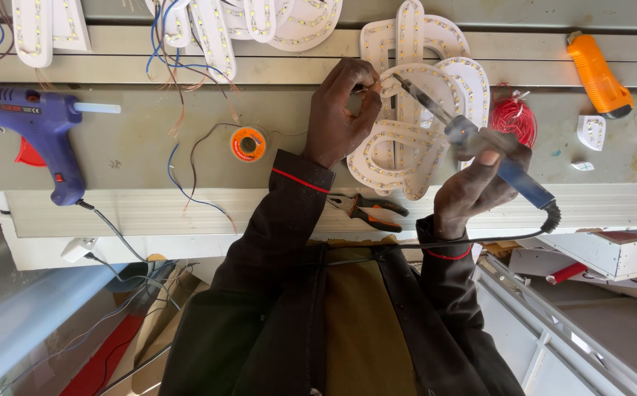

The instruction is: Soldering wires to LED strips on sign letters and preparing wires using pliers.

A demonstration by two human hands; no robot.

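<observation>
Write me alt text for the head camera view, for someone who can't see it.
Seen from above, a person's right hand holds a blue-handled soldering iron to white LED letter shapes on a grey workbench, while the left hand pinches a thin wire at the tip. Nearby lie a blue glue gun, orange solder spool, pliers and red wire coil.

Grey workbench (135, 147) (daylit, scuffed)

Your right hand (480, 187) grips a soldering iron (472, 139), its tip by your left hand (340, 110), which pinches a wire (377, 82) over white LED letters (406, 147). Pliers (366, 210) lie between your wrists.
</observation>
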